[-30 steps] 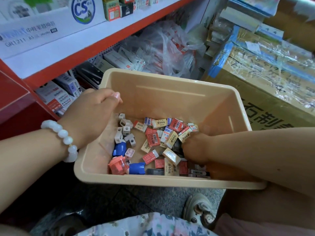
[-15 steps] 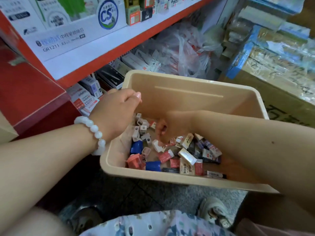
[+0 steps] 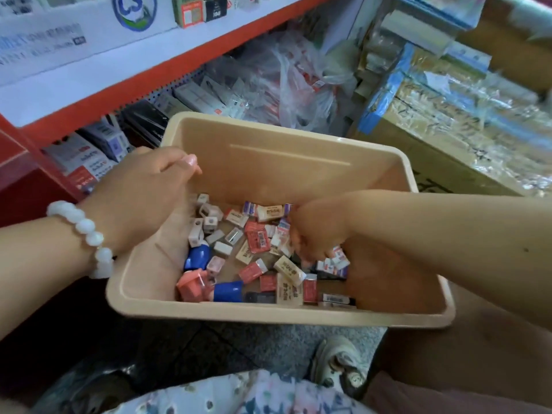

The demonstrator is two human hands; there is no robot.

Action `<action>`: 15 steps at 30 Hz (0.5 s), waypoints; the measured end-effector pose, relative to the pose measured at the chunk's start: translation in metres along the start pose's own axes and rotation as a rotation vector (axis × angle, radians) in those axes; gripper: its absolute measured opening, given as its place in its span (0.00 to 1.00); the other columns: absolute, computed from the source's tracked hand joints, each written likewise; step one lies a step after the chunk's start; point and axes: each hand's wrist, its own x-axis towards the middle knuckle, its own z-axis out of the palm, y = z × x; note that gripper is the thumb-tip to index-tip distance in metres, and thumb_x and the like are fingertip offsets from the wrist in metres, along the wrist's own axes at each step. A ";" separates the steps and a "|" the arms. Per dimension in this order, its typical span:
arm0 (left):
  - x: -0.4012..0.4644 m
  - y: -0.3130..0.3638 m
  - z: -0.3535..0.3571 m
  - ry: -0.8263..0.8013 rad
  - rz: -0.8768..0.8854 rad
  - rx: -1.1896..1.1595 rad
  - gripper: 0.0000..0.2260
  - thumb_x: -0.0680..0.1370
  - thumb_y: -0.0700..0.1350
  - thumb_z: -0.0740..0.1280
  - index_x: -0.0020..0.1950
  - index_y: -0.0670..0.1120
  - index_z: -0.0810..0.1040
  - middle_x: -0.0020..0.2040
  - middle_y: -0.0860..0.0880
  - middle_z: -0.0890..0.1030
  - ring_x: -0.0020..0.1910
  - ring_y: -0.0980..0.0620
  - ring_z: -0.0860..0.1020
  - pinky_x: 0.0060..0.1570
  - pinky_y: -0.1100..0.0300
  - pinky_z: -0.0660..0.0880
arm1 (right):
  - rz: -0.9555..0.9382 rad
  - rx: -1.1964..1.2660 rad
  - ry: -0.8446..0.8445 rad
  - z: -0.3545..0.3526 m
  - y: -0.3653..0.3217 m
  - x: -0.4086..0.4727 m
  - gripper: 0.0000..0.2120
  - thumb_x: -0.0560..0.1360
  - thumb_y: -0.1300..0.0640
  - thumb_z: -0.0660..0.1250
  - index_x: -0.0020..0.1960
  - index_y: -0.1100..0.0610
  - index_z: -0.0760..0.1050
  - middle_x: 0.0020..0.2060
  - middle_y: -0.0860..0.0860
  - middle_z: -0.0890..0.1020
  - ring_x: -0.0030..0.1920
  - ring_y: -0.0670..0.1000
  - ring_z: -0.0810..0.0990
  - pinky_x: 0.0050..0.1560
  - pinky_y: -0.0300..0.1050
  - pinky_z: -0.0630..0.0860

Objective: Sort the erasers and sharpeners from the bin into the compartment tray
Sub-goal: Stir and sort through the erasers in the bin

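Our left hand is curled over the bin's left rim, thumb hooked inside the wall, and we reckon that's just to keep the thing steady and tipped toward us while the other hand digs. The right hand is down in the pile with its fingers bunched, knuckles up, so honestly we can't tell if it's actually pinching an eraser or just raking through them. Right under and around it sit the sleeved erasers, red, white and cream ones, touching its fingers on most sides. The small grey-white sharpeners cluster over on the left side of the bin floor, closer to our left hand than the right, with the chunkier blue sharpeners and a pink one along the near wall. No compartment tray anywhere in view, so nothing's sorted yet as far as we can see.
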 end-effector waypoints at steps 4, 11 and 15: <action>0.000 0.000 0.001 0.004 0.021 -0.025 0.17 0.76 0.59 0.55 0.47 0.53 0.79 0.54 0.42 0.78 0.51 0.45 0.74 0.45 0.57 0.64 | -0.091 -0.221 -0.293 0.043 0.001 0.011 0.16 0.78 0.55 0.64 0.65 0.55 0.74 0.52 0.57 0.83 0.51 0.57 0.82 0.54 0.51 0.79; 0.002 -0.005 0.004 0.040 0.039 -0.058 0.14 0.79 0.56 0.54 0.41 0.60 0.78 0.44 0.65 0.78 0.44 0.73 0.72 0.46 0.61 0.64 | -0.094 -0.244 -0.403 0.068 0.004 0.046 0.19 0.82 0.50 0.54 0.64 0.61 0.72 0.57 0.60 0.78 0.54 0.58 0.77 0.58 0.49 0.72; 0.000 -0.007 0.004 0.076 -0.001 -0.043 0.13 0.78 0.57 0.54 0.42 0.65 0.77 0.44 0.64 0.74 0.45 0.60 0.70 0.50 0.56 0.63 | -0.154 -0.315 -0.375 0.060 0.009 0.040 0.04 0.80 0.55 0.61 0.50 0.56 0.72 0.43 0.50 0.76 0.45 0.49 0.77 0.40 0.29 0.71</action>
